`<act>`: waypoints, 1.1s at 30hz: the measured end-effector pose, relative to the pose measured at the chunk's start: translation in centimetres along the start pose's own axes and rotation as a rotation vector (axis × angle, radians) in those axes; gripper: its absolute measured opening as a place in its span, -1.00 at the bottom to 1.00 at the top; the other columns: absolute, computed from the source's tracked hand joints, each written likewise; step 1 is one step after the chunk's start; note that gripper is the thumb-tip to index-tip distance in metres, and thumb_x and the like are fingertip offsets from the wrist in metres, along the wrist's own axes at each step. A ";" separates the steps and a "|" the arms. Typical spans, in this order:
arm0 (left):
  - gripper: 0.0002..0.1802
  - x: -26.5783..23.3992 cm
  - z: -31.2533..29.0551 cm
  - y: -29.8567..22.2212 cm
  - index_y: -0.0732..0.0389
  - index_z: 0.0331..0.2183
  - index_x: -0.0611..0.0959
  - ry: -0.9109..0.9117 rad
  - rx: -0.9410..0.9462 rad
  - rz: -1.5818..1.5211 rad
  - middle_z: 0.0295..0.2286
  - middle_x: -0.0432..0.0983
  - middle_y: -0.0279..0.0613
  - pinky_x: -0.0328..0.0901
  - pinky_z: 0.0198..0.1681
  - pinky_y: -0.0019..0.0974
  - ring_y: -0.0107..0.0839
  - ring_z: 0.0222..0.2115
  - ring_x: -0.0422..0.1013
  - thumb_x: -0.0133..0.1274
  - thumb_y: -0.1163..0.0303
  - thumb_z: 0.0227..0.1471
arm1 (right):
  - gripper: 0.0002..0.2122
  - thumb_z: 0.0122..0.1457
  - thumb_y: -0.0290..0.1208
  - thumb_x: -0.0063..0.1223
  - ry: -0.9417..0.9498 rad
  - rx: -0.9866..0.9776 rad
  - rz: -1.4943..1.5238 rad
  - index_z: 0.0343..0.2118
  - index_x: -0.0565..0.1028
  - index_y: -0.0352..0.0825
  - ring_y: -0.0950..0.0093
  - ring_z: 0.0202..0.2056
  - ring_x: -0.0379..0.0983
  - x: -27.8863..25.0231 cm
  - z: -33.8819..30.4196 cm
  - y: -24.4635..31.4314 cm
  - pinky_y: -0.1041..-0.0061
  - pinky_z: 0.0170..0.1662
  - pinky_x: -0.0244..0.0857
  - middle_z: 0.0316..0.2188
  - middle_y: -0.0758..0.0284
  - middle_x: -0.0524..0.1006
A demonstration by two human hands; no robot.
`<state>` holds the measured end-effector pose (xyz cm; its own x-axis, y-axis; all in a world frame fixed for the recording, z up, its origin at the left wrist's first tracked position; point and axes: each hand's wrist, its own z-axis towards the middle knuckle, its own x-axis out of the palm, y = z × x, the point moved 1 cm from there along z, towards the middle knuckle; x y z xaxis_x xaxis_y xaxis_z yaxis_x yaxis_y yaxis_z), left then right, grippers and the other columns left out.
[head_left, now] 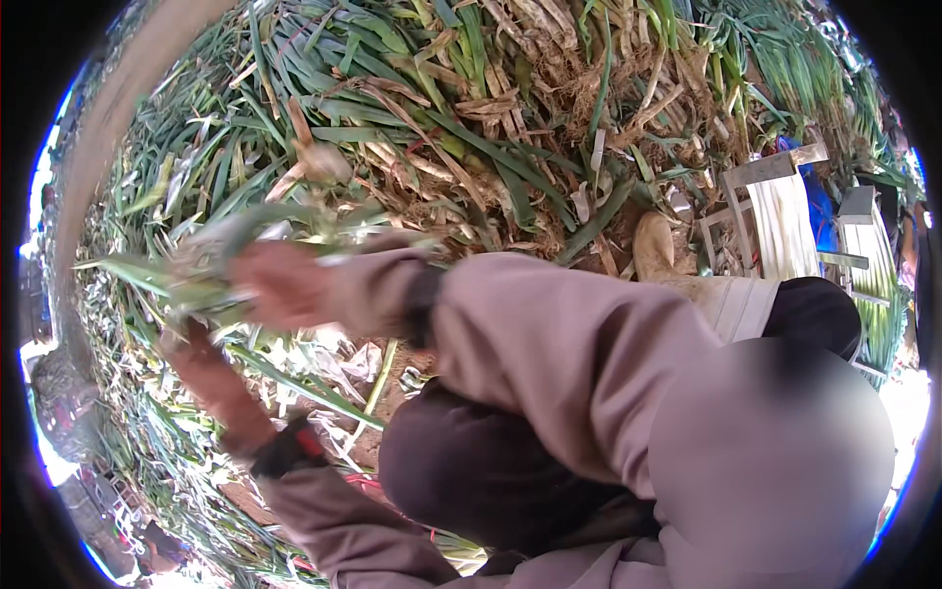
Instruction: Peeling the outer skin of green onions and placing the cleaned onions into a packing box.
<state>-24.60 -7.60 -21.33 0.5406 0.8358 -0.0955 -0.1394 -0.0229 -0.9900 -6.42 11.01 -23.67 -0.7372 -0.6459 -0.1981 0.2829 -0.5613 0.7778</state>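
Blurred by motion, a green onion (pixel 201 257) with long leaves is at the left, in front of the heap. My right hand (pixel 280 285) is closed around it, the fingers curled. Just below and to the left, my left hand (pixel 201 358) reaches up against the underside of the same leaves. Its fingers are smeared and partly hidden, so their grip does not show. Dark bands circle both wrists. Loose leaves and pale peelings (pixel 343 358) lie on the ground under my hands.
A large heap of green onions (pixel 392 59) with dried roots fills the far side. To the right stand metal frames (pixel 736 211) holding white stalks (pixel 782 226). A muddy boot (pixel 687 275) rests near them. A blurred pale pole (pixel 118 118) crosses the upper left.
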 end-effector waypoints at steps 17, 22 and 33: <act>-0.50 11.5 -13.2 17.1 0.43 0.22 0.64 0.036 -0.762 -0.142 0.06 0.69 0.02 0.59 0.01 -0.25 -0.23 -0.10 0.68 0.23 0.23 0.51 | -0.29 0.48 -0.02 0.26 0.168 1.078 -0.839 0.50 0.32 -0.39 -0.16 0.39 0.47 -24.1 -12.6 -19.8 0.02 0.42 0.45 0.53 -0.12 0.32; -0.40 26.1 -6.1 18.4 0.44 0.33 0.59 0.410 -0.626 -0.041 0.01 0.69 -0.08 0.54 -0.03 -0.27 -0.35 -0.12 0.65 0.24 0.19 0.52 | -0.78 0.40 -0.31 0.20 0.335 0.714 -1.021 0.03 0.57 -0.26 0.03 0.00 0.69 -26.5 -15.0 -23.2 -0.05 0.05 0.53 -0.08 0.10 0.67; -0.46 36.6 1.7 25.2 0.24 0.29 0.64 0.538 0.131 0.547 0.07 0.53 0.22 0.45 0.19 0.06 0.17 0.04 0.54 0.21 0.41 0.32 | -0.72 0.49 -0.31 0.04 1.487 0.908 -0.231 0.03 0.70 -0.34 0.03 -0.04 0.74 -29.7 -30.2 -10.8 0.00 0.06 0.63 -0.05 0.03 0.74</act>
<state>-9.74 23.34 -49.57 0.6903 0.3419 -0.6377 -0.5814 -0.2626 -0.7701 30.97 20.64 -44.21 0.5734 -0.7746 -0.2669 -0.5203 -0.5960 0.6116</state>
